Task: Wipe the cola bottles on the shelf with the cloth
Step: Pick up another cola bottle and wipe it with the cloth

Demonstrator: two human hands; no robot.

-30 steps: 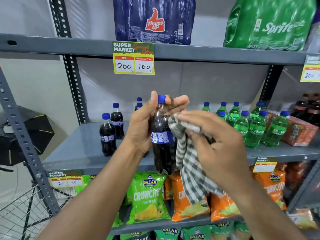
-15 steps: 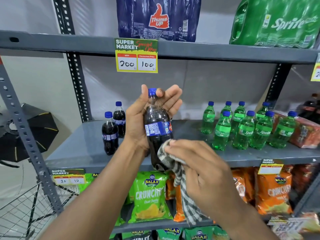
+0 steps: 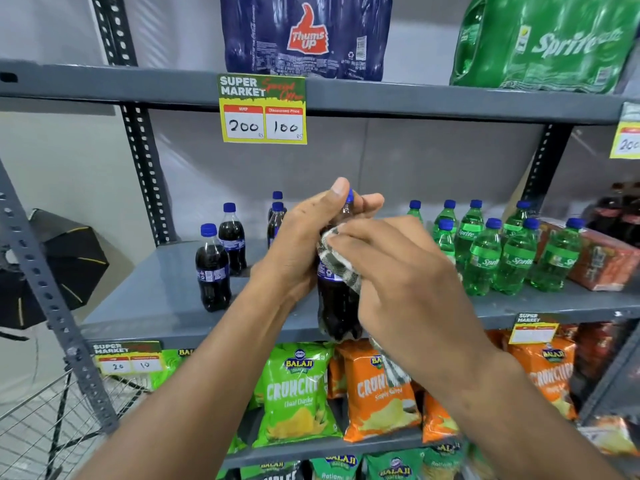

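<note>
Left hand (image 3: 298,251) fingers (image 3: 367,202) clamp the cola bottle (image 3: 337,306) mid-frame, steadying it; right hand (image 3: 408,282) presses the bunched cloth (image 3: 337,261) against its shoulder.

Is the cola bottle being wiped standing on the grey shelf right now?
No, the left hand holds the dark cola bottle in front of the shelf.

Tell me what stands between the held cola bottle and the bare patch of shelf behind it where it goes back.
Nothing visible does. The cola bottle, gripped by the left hand and rubbed with the right hand's cloth, hangs before bare shelf; standing bottles sit off left.
</note>
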